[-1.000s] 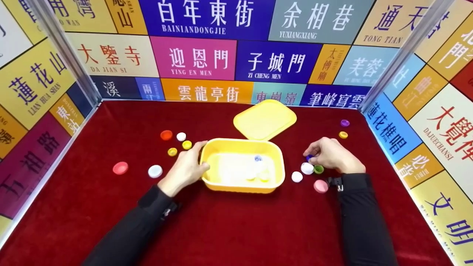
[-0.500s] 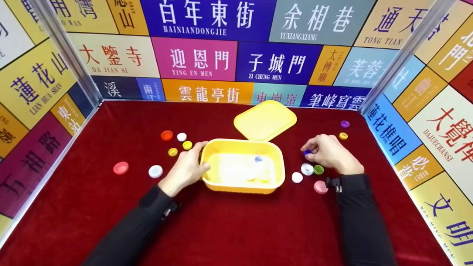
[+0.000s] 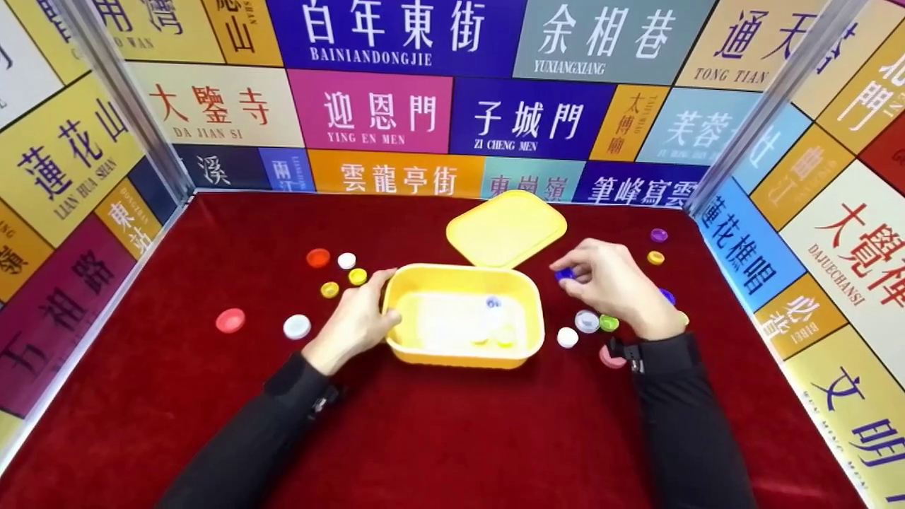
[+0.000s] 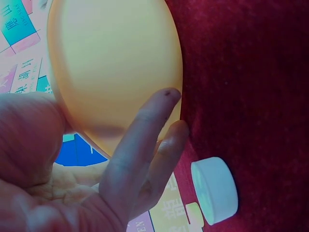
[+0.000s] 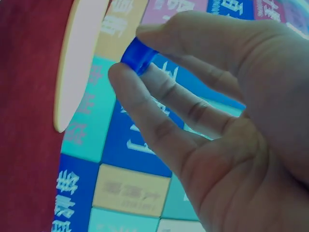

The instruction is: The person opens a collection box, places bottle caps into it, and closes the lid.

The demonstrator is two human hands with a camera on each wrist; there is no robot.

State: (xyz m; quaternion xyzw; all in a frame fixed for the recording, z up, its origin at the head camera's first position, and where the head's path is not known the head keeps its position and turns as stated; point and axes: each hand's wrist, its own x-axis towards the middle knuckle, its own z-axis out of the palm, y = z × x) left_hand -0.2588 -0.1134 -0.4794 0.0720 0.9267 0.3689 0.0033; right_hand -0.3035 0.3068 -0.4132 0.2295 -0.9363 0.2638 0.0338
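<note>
A yellow plastic box [image 3: 463,360] stands in the middle of the cloth, with a few small caps on its bottom. My left hand [image 3: 357,322] holds its left end, thumb over the rim and fingers along the outer wall, as the left wrist view also shows. Right of the box, my right hand [image 3: 615,283] pinches a blue bottle cap [image 5: 138,55] between thumb and fingertips, above the cloth. Below that hand lie a white cap [image 3: 567,337], a clear-white cap [image 3: 587,322], a green cap [image 3: 609,323] and a pink cap [image 3: 612,357], partly behind the wrist.
Behind the box lies its yellow lid [image 3: 506,227]. Left of the box are several caps, among them a red one [image 3: 318,257], a pink one [image 3: 230,320] and a white one [image 3: 297,326]. A purple cap [image 3: 659,235] sits far right. Printed walls [image 3: 382,109] enclose the cloth.
My right hand has lifted the blue bottle cap away from the other caps, moving left and back toward the box. More caps show behind the right wrist. My left hand stays on the box.
</note>
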